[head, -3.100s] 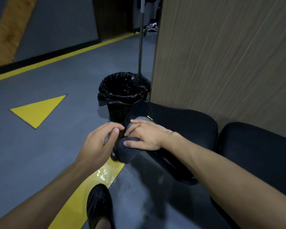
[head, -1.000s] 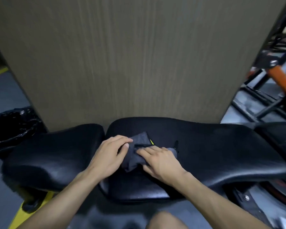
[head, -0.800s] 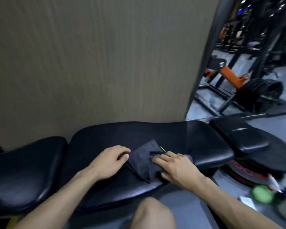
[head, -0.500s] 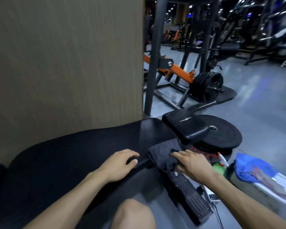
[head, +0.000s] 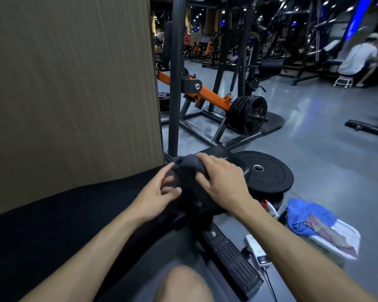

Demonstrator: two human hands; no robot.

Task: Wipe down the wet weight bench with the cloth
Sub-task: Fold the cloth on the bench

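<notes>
At bench end | right hand fingers grip cloth | left hand fingers pinch cloth

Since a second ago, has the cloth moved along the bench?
Yes. The cloth went from mid-bench to its end beside the weight plate.

Single head-worn view, close, angled forward and down along the bench end
</notes>
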